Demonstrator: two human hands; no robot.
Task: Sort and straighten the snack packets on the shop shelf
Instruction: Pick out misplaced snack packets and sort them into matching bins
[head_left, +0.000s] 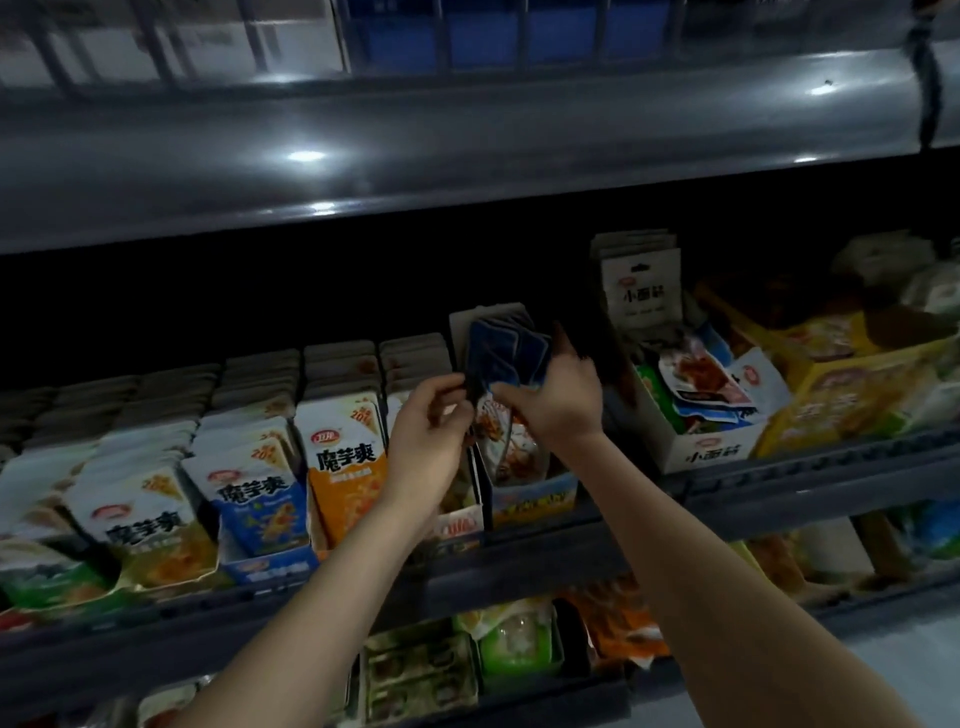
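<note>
left hand (431, 415) pinches packets (506, 353) | right hand (553, 395) grips same fan | risk: loose fan slips, spills into box (535, 499) below

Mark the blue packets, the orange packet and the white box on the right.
blue packets (506, 353): head view, middle of stack.
orange packet (343, 488): head view, orange lower front.
white box (711, 449): head view, front wall.

Middle shelf (779, 483): dark grey lipped rail, running 9 to 3 o'clock. From 9 o'clock, upright rows in display boxes: yellow-fronted packets (150, 530), blue-fronted packets (260, 499), orange-fronted packets (345, 467). Centre: blue display box (535, 501), packets standing inside. At 3 o'clock: white box (711, 449), jumbled packets (701, 379) inside; yellow box (852, 400) just beside it.
</note>
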